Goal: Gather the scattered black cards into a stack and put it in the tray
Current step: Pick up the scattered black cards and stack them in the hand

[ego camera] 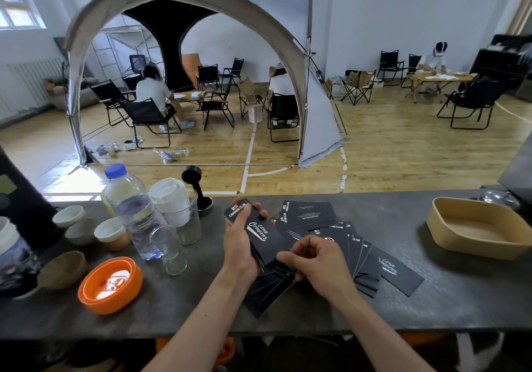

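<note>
I see the cards (331,236) spread on the table (431,299) in the middle, under and beside both hands. The tray (449,227) sits far to the right — well apart from them. On the left stand a bottle (129,207), cups (178,210) and small bowls (109,232) — a lid (110,285) lies nearer me.

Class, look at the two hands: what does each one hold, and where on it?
The left hand grips a stack of black cards by its long edges. The right hand pinches one card's edge.
</note>
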